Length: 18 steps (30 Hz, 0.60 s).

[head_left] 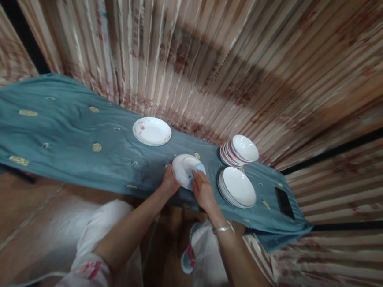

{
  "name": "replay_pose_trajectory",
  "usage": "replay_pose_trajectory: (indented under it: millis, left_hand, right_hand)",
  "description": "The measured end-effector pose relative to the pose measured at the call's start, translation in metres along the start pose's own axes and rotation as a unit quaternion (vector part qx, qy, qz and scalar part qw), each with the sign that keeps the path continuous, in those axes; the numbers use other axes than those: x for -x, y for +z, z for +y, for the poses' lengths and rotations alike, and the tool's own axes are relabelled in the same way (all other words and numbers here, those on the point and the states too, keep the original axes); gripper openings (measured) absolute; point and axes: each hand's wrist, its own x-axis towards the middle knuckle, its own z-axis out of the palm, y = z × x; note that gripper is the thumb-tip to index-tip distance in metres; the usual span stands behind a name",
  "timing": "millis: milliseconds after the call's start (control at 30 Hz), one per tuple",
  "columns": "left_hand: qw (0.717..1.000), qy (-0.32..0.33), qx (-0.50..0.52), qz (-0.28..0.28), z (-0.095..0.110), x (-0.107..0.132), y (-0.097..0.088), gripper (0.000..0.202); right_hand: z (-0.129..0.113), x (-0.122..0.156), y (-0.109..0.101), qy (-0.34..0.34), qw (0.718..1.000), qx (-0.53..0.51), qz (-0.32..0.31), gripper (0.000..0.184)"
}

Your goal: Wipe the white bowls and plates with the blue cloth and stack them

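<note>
Hands together on white plate (pixel 183 171) above blue tablecloth (pixel 63 127), left hand (pixel 170 181) at its edge, right hand (pixel 203 189) pressing blue rag (pixel 199 167) on it; flowered plate (pixel 152 131) lies apart; stacked bowls (pixel 244 149) and stacked plates (pixel 236 187) wait at right

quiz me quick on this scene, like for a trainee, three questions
1. What do the left hand and right hand hold?
2. True or false: the flowered plate sits on top of the stack of white bowls.
3. What lies near the right end of the teal tablecloth?
a) a phone
b) a fork
c) a cup

Key: 1. a white bowl; 2. false; 3. a
</note>
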Motion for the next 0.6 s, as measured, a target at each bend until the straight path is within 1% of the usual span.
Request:
replay_pose_trajectory:
  millis: [133, 233, 333, 433, 500, 600]
  left_hand:
    - [0.999, -0.004, 0.009, -0.031, -0.002, -0.005, -0.005, 0.052]
    - [0.999, -0.001, 0.012, -0.03, -0.002, -0.01, -0.008, 0.053]
    - [1.0, 0.002, 0.023, -0.011, -0.003, -0.012, -0.007, 0.052]
    - [0.999, 0.009, 0.039, 0.008, -0.003, -0.011, -0.005, 0.043]
    - [0.999, 0.015, 0.036, -0.002, -0.001, -0.01, -0.002, 0.04]
    - [0.999, 0.023, 0.01, -0.037, 0.004, -0.006, 0.002, 0.039]
  right_hand:
    - [-0.013, 0.01, 0.004, -0.046, 0.999, -0.014, -0.005, 0.046]
    - [-0.025, 0.003, 0.006, -0.09, 0.996, 0.008, -0.016, 0.047]
    - [-0.036, -0.013, 0.005, -0.135, 0.99, 0.034, -0.036, 0.047]
    - [-0.046, -0.034, 0.001, -0.162, 0.984, 0.046, -0.057, 0.048]
    - [-0.051, -0.047, -0.002, -0.165, 0.984, 0.042, -0.061, 0.048]
    - [-0.053, -0.065, -0.009, -0.153, 0.987, 0.015, -0.049, 0.045]
